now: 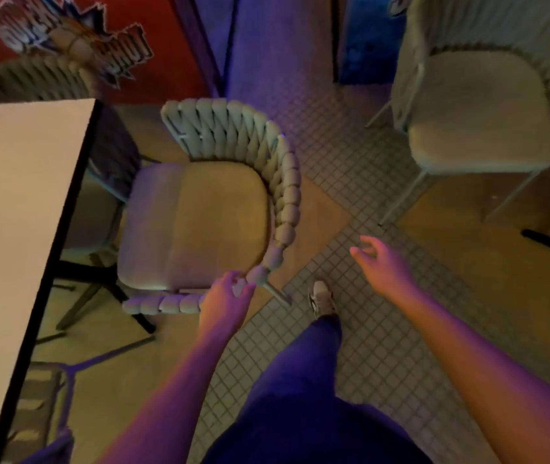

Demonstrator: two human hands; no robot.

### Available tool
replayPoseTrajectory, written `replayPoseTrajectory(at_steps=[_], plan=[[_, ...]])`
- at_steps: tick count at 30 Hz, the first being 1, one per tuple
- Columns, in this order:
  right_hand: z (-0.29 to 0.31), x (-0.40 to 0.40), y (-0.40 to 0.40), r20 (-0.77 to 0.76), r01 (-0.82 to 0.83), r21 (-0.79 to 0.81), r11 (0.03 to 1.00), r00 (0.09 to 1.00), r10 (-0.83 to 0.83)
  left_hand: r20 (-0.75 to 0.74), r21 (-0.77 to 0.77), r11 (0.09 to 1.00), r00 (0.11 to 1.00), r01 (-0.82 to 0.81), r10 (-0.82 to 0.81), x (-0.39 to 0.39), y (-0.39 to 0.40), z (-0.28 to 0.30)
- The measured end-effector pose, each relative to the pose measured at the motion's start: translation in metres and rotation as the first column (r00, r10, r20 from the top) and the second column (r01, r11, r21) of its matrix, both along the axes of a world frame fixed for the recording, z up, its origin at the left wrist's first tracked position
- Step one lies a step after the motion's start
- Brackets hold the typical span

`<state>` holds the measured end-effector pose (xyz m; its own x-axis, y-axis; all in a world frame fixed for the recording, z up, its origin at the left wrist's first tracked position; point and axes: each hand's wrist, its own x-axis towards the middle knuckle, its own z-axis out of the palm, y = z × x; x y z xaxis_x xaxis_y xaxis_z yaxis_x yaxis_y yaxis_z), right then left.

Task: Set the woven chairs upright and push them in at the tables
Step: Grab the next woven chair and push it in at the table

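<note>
Tiled floor (384, 346), red wall (166, 61), wall sign (69, 38)

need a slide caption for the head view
Left hand at the rope-woven armrest of an upright grey-green cushioned chair beside a pale dark-edged table; right hand open over tiled floor.

arms: my forearms are bare, no sleeves showing
left hand (225, 298): no glove
right hand (379, 262): no glove
trousers (295, 386): dark blue
shoe (322, 298): pale sneaker, dark trim
</note>
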<state>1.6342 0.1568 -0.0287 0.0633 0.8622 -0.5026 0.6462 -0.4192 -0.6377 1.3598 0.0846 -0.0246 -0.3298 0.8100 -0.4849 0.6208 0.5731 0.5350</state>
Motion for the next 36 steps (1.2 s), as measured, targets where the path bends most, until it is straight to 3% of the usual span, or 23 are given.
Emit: replayPoseTrajectory(at_steps=[8, 10, 13, 16, 19, 21, 22, 25, 29, 36], plan=[[-0.011, -0.018, 0.161, 0.068, -0.364, -0.068, 0.929, 0.927, 0.368, -0.096, -0.053, 0.964, 0.962, -0.26, 0.254, -0.007, 0.029, -0.014], [-0.014, -0.029, 0.196, 0.036, -0.373, -0.094, 0.923, 0.925, 0.378, -0.032, -0.073, 0.874, 0.877, -0.48, 0.479, -0.01, 0.034, -0.007], [-0.025, -0.048, 0.253, -0.05, -0.359, -0.157, 0.92, 0.933, 0.355, -0.035, -0.059, 0.58, 0.582, -0.813, 0.812, -0.015, 0.041, -0.005], [-0.037, -0.072, 0.309, -0.05, -0.398, -0.198, 0.896, 0.917, 0.396, -0.145, -0.078, 0.365, 0.373, -0.928, 0.916, -0.017, 0.043, -0.013], [-0.047, -0.105, 0.366, -0.068, -0.447, -0.185, 0.875, 0.894, 0.442, -0.057, -0.136, 0.084, 0.093, -0.987, 0.994, -0.006, 0.053, -0.016], [-0.052, -0.13, 0.404, -0.109, -0.455, -0.218, 0.863, 0.89, 0.442, 0.152, -0.232, -0.198, -0.237, -0.952, 0.96, 0.0, 0.068, -0.018], [-0.051, -0.14, 0.417, -0.144, -0.414, -0.241, 0.878, 0.91, 0.389, 0.222, -0.293, -0.287, -0.357, -0.912, 0.907, 0.001, 0.07, -0.019], [-0.056, -0.175, 0.459, -0.235, -0.306, -0.388, 0.869, 0.945, 0.228, 0.35, -0.371, -0.504, -0.62, -0.78, 0.702, -0.002, 0.076, -0.023], [-0.066, -0.217, 0.496, -0.245, -0.298, -0.501, 0.813, 0.949, 0.196, 0.374, -0.463, -0.599, -0.757, -0.654, 0.536, -0.002, 0.068, -0.041], [-0.09, -0.252, 0.491, -0.221, -0.405, -0.505, 0.762, 0.914, 0.34, 0.368, -0.536, -0.558, -0.771, -0.633, 0.52, 0.01, 0.057, -0.068]])
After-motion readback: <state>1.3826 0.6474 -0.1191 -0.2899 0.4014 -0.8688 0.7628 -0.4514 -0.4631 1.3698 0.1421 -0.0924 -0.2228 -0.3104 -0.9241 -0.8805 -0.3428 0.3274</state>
